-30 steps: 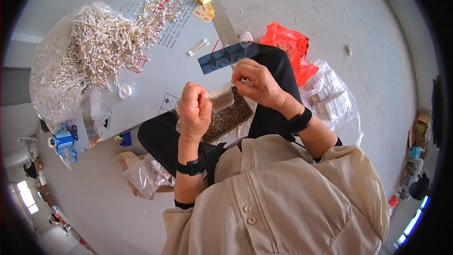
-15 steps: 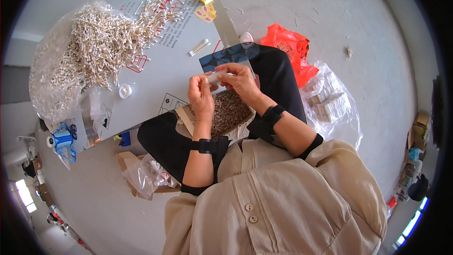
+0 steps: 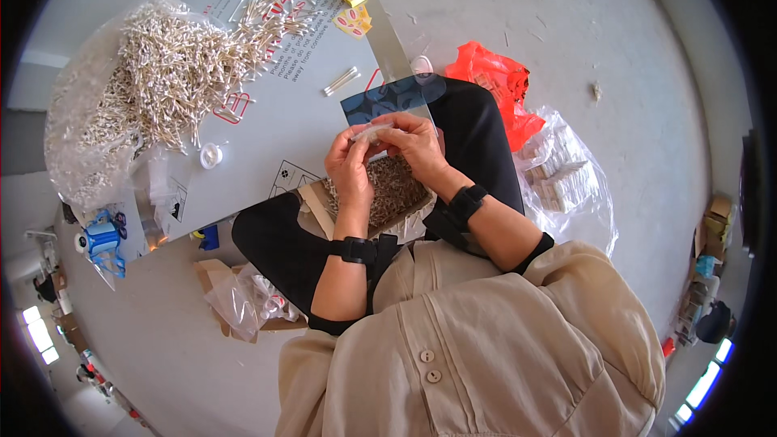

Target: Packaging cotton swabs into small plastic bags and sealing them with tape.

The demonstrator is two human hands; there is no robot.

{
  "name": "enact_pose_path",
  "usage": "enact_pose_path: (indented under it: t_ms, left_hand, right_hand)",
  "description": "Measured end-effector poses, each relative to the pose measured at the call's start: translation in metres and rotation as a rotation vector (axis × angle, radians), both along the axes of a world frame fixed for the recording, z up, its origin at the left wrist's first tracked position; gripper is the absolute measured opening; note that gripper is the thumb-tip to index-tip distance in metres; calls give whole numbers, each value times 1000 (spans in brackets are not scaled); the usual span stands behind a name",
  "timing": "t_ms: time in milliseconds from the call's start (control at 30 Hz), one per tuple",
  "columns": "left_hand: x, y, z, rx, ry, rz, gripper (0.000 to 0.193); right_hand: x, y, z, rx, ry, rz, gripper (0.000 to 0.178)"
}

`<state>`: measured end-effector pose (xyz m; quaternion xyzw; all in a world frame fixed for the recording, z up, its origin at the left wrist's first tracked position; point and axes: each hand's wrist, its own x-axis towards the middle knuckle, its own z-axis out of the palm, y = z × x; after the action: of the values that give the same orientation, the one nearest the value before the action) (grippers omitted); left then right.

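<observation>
Both hands meet above my lap and pinch a small clear plastic bag [image 3: 371,135] with something pale inside. My left hand [image 3: 349,163] grips its left side, and my right hand [image 3: 410,144] closes over its right end. What the bag holds is too small to make out. Just under the hands, a carton [image 3: 317,208] filled with short brownish sticks [image 3: 395,191] rests on my lap. On the table ahead and to the left, a big heap of cotton swabs [image 3: 174,65] spills out of a clear plastic bag [image 3: 73,133].
A few loose swabs [image 3: 342,81], yellow labels [image 3: 354,21] and a white spool [image 3: 211,155] lie on the table [image 3: 267,133]. A blue bottle [image 3: 102,239] stands at its left corner. On the floor are a red bag [image 3: 494,81], a bag of white packs [image 3: 562,178] and an open carton [image 3: 214,275].
My fingers have shifted slightly on the small bag, the left hand tilting in toward the right. Both hands stay together in nearly the same place.
</observation>
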<state>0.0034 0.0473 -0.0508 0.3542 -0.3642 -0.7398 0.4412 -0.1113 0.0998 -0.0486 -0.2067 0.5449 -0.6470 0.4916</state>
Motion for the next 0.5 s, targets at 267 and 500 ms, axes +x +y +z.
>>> enact_pose_path:
  t_ms: [267, 500]
  left_hand:
    - [9, -4, -10, -96, 40, -42, 12]
    - [12, -14, 1, -475, -440, -112, 6]
  right_hand:
    - [-11, 4, -5, -46, 20, 70, 17]
    - [-16, 2, -4, -101, 161, 114, 9]
